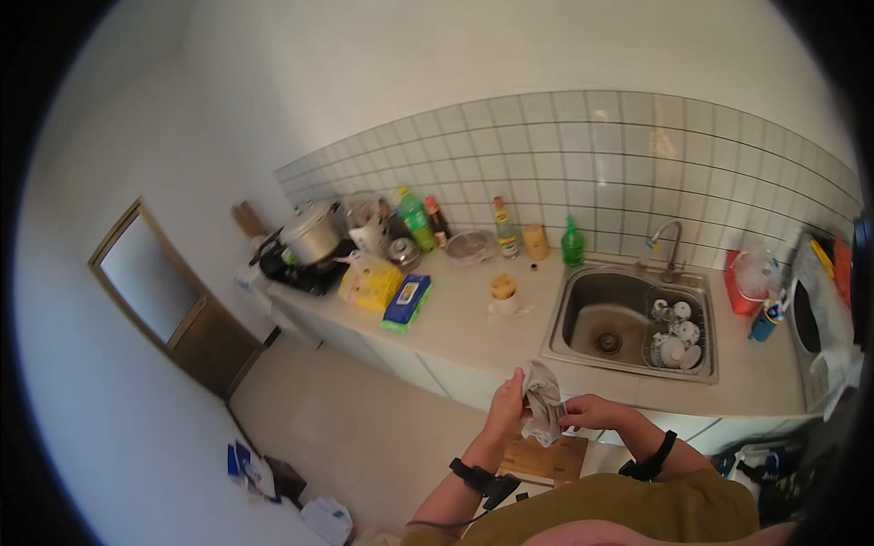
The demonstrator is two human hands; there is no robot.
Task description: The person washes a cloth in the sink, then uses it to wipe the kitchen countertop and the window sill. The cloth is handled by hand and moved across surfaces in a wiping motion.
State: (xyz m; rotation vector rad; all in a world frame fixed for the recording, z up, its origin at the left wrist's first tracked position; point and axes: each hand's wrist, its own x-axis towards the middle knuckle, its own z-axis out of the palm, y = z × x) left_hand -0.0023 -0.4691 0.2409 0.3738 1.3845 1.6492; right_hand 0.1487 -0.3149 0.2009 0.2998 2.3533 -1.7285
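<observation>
A crumpled greyish-white cloth is held up between my two hands, in front of the counter's front edge. My left hand grips its left side, thumb uppermost. At the cloth's lower right, my right hand pinches the edge with its fingertips. Whether the folds wrap anything, I cannot tell. Below the cloth a wooden board is partly hidden by my arms. Beyond my hands lies the pale countertop, with a steel sink set into it at the right.
White dishes fill a wire rack in the sink, beside the faucet. A white cup with a yellowish top, a wipes pack, a yellow bag and a pressure cooker stand leftward. Bottles line the tiled wall.
</observation>
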